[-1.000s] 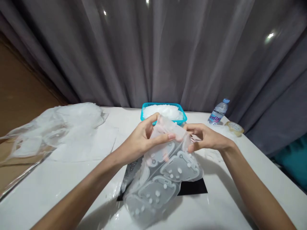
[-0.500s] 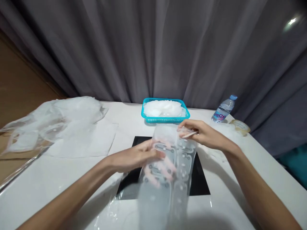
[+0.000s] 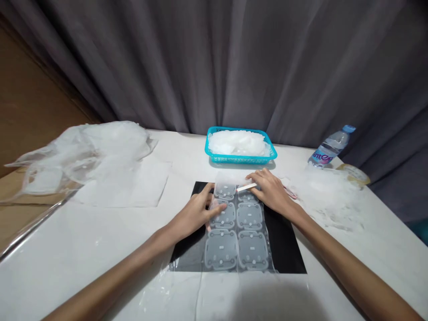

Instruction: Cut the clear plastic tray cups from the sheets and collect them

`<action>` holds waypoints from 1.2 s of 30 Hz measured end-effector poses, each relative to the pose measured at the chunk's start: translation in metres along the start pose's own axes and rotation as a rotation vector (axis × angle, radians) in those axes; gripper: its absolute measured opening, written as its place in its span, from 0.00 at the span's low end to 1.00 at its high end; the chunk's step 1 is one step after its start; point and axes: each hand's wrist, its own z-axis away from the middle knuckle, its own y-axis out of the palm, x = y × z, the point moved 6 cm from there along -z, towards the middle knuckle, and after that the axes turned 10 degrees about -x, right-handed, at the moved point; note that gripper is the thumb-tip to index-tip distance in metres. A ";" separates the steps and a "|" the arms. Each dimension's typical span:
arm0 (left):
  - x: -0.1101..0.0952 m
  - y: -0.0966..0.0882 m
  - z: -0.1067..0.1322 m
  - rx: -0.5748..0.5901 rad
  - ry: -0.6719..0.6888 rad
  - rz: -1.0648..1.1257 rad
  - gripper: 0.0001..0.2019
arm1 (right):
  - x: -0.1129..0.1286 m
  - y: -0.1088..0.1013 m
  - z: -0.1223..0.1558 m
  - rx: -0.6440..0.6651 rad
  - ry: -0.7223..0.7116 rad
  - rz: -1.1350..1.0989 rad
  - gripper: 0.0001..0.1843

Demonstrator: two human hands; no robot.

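A clear plastic bag (image 3: 238, 236) holding several flat translucent moulded parts lies flat on a black mat (image 3: 287, 245) at the table's middle. My left hand (image 3: 197, 209) rests on the bag's left edge, fingers stretched out and pressing it down. My right hand (image 3: 267, 189) lies at the bag's top right corner and pinches a thin white stick (image 3: 246, 187) between its fingers.
A turquoise basket (image 3: 240, 157) of white pieces stands behind the mat. A heap of clear bags (image 3: 83, 156) and white sheets lies at the left. At the right are loose white plastic scraps (image 3: 321, 191), a water bottle (image 3: 329, 149) and a small round lid (image 3: 354, 173). Grey curtain behind.
The bag was held up in both hands; it has been lowered and spread flat on the black mat. Both hands came down with it.
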 end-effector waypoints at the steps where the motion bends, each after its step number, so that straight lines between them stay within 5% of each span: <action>1: 0.003 0.002 0.003 0.001 -0.031 0.003 0.24 | -0.002 0.000 0.001 0.013 -0.002 0.007 0.09; 5: 0.006 0.015 0.020 0.106 -0.136 0.032 0.26 | -0.004 -0.004 0.008 0.139 -0.021 -0.024 0.07; 8: 0.001 0.016 0.026 0.092 -0.123 -0.164 0.27 | 0.001 -0.013 0.009 0.150 -0.065 -0.010 0.06; 12: -0.012 0.000 0.017 -0.128 0.116 -0.556 0.37 | 0.012 -0.034 0.002 -0.094 -0.075 0.050 0.12; 15: -0.015 -0.004 0.011 -0.169 0.336 -0.539 0.37 | 0.025 -0.041 0.002 -0.185 -0.037 -0.138 0.18; 18: -0.010 -0.001 0.009 -0.097 0.444 -0.473 0.32 | 0.039 -0.035 0.008 -0.074 0.035 -0.452 0.21; 23: -0.001 0.001 0.007 -0.065 0.433 -0.465 0.30 | 0.059 -0.013 0.021 0.176 0.052 -0.715 0.18; 28: -0.001 0.001 0.005 -0.046 0.404 -0.461 0.32 | 0.055 -0.004 0.020 0.198 0.020 -0.717 0.05; 36: -0.002 0.001 0.004 -0.057 0.392 -0.460 0.33 | 0.054 0.005 0.024 0.211 -0.030 -0.759 0.07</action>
